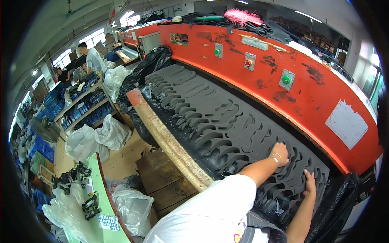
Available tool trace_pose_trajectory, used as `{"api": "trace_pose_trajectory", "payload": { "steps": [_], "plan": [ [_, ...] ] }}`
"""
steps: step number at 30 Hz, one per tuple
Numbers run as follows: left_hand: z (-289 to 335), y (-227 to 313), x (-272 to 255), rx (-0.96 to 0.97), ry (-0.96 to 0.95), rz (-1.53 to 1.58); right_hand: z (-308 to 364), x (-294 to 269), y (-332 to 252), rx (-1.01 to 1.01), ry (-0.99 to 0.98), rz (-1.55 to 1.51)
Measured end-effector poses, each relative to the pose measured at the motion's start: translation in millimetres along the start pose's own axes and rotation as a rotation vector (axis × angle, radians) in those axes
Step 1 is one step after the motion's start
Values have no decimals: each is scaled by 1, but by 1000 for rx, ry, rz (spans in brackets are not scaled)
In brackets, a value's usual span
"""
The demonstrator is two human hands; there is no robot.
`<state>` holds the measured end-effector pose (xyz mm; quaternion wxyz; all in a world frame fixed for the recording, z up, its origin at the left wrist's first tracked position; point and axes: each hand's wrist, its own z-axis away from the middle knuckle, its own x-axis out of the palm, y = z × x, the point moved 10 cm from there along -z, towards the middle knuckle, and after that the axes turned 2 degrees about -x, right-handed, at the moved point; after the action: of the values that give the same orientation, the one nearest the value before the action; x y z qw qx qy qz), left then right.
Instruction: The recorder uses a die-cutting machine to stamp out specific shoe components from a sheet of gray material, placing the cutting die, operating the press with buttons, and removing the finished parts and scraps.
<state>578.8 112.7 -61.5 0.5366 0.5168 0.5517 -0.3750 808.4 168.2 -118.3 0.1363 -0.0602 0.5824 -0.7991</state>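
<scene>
A long dark grey foam sheet (265, 117) lies across the machine bed, cut through with rows of curved strips. Many cut foam strips (219, 143) stand partly raised along its near side. My left hand (279, 154) is closed, knuckles up, at the sheet among the cuts near its right end; whatever its fingers pinch is hidden beneath them. Farther right, my right hand (310, 183) rests against the foam strips by the sheet's right end. Its fingers are stretched and somewhat apart, with no held piece showing.
Behind the bed rises a red machine body (304, 101) with a red button (248, 63) and green buttons (286, 79). A worn wooden beam (170, 139) borders the near side. Plastic bags (131, 206) and a green table (101, 190) stand left. Two people are farther back.
</scene>
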Motion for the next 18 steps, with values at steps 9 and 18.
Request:
{"api": "trace_pose_trajectory", "payload": {
  "steps": [9,18],
  "plan": [
    [-21,11,1,-88,-393,-138,97,-173,-37,-633,152,-1028],
    [-19,-18,17,-405,-371,51,17,70,-41,-88,-153,196]
  ]
}}
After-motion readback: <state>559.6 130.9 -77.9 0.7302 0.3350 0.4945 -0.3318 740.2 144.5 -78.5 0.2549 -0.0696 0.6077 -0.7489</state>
